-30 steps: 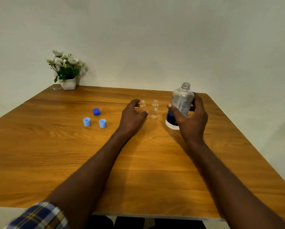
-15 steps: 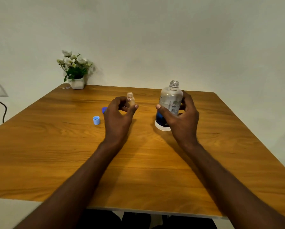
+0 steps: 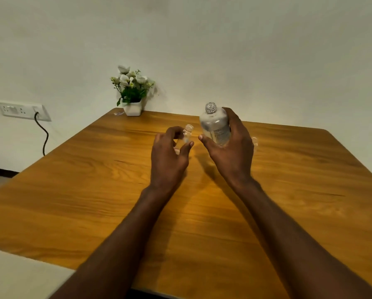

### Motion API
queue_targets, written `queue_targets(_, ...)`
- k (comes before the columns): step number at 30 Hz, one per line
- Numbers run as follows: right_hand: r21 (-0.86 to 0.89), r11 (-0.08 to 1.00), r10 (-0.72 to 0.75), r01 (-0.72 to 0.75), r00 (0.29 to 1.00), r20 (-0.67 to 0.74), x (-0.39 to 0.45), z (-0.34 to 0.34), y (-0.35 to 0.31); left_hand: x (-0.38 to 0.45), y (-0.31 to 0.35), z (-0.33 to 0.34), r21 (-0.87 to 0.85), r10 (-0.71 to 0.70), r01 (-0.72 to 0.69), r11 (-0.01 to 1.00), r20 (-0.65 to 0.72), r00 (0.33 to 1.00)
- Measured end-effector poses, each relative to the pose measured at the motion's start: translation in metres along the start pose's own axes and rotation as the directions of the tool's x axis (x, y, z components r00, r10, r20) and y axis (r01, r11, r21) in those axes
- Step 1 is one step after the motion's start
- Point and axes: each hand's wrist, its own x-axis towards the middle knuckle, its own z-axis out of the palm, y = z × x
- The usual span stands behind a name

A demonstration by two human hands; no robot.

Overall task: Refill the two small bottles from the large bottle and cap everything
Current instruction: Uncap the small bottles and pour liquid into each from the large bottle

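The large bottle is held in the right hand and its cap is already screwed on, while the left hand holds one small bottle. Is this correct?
Not quite. In the head view the large bottle has no cap: its threaded neck is bare and open. The rest holds: the right hand grips it, and the left hand holds one small bottle.

I log a table (image 3: pixel 94 190) of wood, grain visible, low sheen; a large bottle (image 3: pixel 215 126) of clear glossy plastic with a ribbed threaded neck; a small bottle (image 3: pixel 188 132) of clear plastic; a flower pot (image 3: pixel 133 108), white and smooth; a wall (image 3: pixel 245 50), matt and plain.
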Motion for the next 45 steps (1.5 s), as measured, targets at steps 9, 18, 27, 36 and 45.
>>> queue_targets(9,-0.189,0.979,-0.055,0.072,0.994,0.092,-0.010,0.008,0.008,0.001,-0.011,-0.015,0.005,-0.070,0.070,0.998,-0.078,0.994)
queue_targets(18,-0.230,0.958,-0.133,0.170,0.977,0.167,-0.023,0.018,0.005,0.002,-0.031,-0.037,0.193,0.081,-0.079,0.978,-0.003,0.997)
queue_targets(27,-0.312,0.935,-0.122,0.170,0.978,0.169,-0.023,0.017,0.009,0.003,-0.032,-0.027,0.095,0.043,-0.042,0.995,-0.007,0.999)
queue_targets(36,-0.338,0.927,-0.110,0.165,0.979,0.174,-0.023,0.017,0.015,0.002,-0.035,-0.026,0.060,0.058,-0.061,0.996,0.040,0.997)
queue_targets(45,-0.354,0.920,-0.109,0.165,0.979,0.173,-0.020,0.017,0.016,0.002,-0.032,-0.028,0.078,0.049,-0.054,0.996,0.064,0.997)
